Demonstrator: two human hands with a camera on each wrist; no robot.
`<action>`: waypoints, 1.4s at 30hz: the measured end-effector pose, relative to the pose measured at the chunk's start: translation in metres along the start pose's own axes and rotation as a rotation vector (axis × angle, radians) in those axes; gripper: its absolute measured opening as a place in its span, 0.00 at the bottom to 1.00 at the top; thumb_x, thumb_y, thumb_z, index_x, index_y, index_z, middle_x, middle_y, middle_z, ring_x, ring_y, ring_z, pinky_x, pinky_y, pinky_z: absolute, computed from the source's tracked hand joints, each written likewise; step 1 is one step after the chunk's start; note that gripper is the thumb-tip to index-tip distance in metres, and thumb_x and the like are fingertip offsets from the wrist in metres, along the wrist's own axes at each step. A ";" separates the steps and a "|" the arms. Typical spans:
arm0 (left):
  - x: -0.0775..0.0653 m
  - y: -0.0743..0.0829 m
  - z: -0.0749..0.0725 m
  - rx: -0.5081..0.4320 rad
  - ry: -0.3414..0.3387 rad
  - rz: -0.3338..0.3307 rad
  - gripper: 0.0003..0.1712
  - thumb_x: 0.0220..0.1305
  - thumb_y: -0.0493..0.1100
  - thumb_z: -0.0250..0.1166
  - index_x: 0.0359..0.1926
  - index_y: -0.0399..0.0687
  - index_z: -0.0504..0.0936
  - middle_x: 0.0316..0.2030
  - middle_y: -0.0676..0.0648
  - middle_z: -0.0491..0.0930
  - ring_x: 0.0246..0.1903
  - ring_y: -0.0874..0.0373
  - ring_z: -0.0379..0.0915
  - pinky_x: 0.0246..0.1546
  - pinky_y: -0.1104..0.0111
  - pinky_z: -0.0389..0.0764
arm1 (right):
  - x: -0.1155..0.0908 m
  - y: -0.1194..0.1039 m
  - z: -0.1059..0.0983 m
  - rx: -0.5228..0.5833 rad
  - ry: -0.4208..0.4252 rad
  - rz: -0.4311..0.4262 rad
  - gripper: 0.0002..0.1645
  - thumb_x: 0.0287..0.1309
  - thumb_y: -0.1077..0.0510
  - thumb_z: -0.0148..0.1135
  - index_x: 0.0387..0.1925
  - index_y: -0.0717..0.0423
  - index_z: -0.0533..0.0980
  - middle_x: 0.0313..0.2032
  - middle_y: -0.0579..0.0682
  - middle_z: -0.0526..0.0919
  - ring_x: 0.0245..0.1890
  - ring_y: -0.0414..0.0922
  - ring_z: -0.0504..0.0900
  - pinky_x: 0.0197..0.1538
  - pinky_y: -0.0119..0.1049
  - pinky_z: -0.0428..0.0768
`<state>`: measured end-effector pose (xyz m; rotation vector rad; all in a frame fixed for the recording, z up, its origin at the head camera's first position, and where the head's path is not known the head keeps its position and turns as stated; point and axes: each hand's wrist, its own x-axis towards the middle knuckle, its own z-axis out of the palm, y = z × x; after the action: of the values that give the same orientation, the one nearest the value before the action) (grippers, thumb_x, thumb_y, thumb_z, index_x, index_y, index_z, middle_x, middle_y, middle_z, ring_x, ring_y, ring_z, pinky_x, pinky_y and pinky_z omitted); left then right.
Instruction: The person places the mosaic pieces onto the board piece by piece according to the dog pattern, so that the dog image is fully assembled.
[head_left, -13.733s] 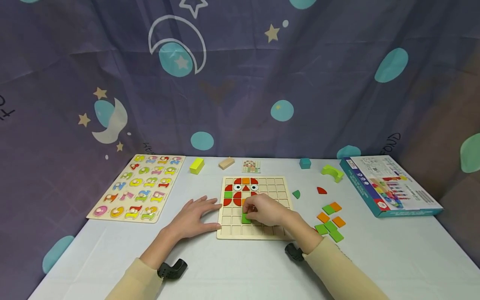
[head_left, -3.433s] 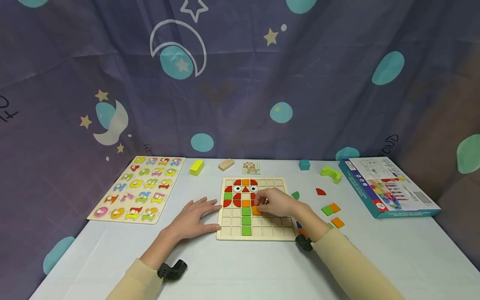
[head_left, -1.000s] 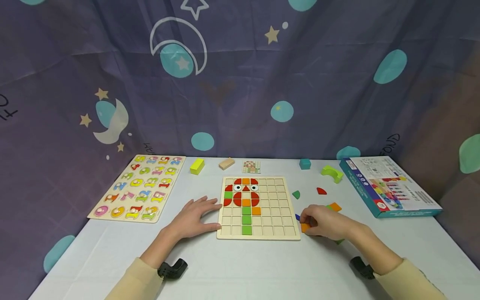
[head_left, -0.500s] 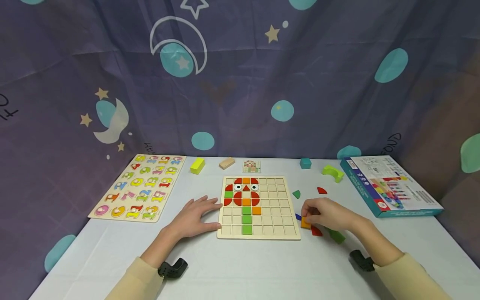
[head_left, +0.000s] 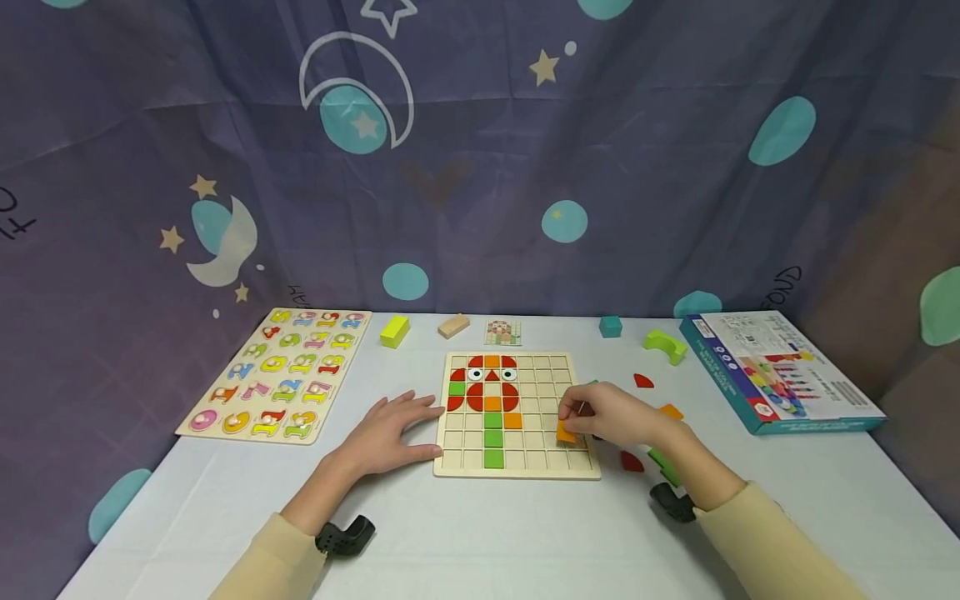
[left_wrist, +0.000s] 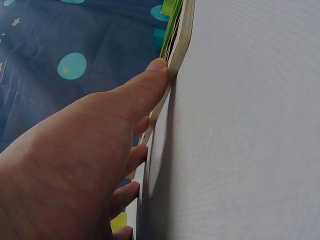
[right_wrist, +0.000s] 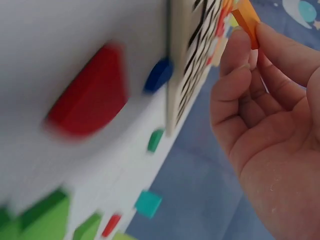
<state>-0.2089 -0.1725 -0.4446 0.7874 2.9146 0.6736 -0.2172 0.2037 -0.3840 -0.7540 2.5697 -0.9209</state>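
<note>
My right hand [head_left: 615,414] pinches an orange square tile [head_left: 566,433] between thumb and fingertips, over the right part of the wooden grid board [head_left: 467,461]. In the right wrist view the tile [right_wrist: 246,21] juts up from the fingertips. Red, orange and green pieces with two eye pieces fill cells on the board's left side, among them a green tile [head_left: 493,459] and an orange tile [head_left: 513,422]. My left hand [head_left: 388,432] lies with fingers spread at the board's left edge; in the left wrist view its thumb [left_wrist: 150,82] touches that edge.
Right of the board lie loose pieces: a red one [head_left: 632,462], green tiles [head_left: 664,468] and a red quarter [head_left: 643,381]. A pattern card [head_left: 502,333] and several blocks stand behind. A number board [head_left: 330,400] is left, a box [head_left: 795,371] right.
Three green tiles now run down the board's column, with an orange tile beside them. My right hand took another orange tile from the right and moved it left over the board. Left hand unchanged.
</note>
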 end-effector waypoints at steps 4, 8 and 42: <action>0.000 -0.001 0.000 -0.005 0.000 0.001 0.39 0.60 0.68 0.68 0.67 0.56 0.78 0.70 0.49 0.69 0.73 0.44 0.54 0.70 0.39 0.49 | 0.016 -0.009 0.007 -0.009 -0.012 -0.043 0.05 0.64 0.62 0.67 0.35 0.52 0.78 0.28 0.43 0.78 0.31 0.43 0.76 0.35 0.34 0.77; 0.000 -0.001 0.001 -0.008 0.002 0.002 0.39 0.60 0.68 0.68 0.67 0.57 0.78 0.70 0.49 0.69 0.74 0.44 0.54 0.71 0.40 0.49 | 0.030 -0.017 0.015 -0.015 -0.022 -0.074 0.03 0.65 0.63 0.66 0.36 0.54 0.79 0.29 0.42 0.79 0.31 0.42 0.76 0.37 0.35 0.77; 0.000 0.000 -0.001 -0.011 0.009 0.011 0.38 0.60 0.67 0.69 0.67 0.56 0.78 0.70 0.49 0.69 0.73 0.43 0.55 0.70 0.39 0.49 | 0.046 -0.036 0.035 -0.177 -0.040 -0.127 0.03 0.64 0.62 0.68 0.36 0.50 0.82 0.31 0.37 0.80 0.33 0.40 0.76 0.43 0.37 0.78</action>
<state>-0.2085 -0.1727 -0.4439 0.8024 2.9140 0.6961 -0.2253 0.1369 -0.3917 -0.9840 2.6174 -0.7112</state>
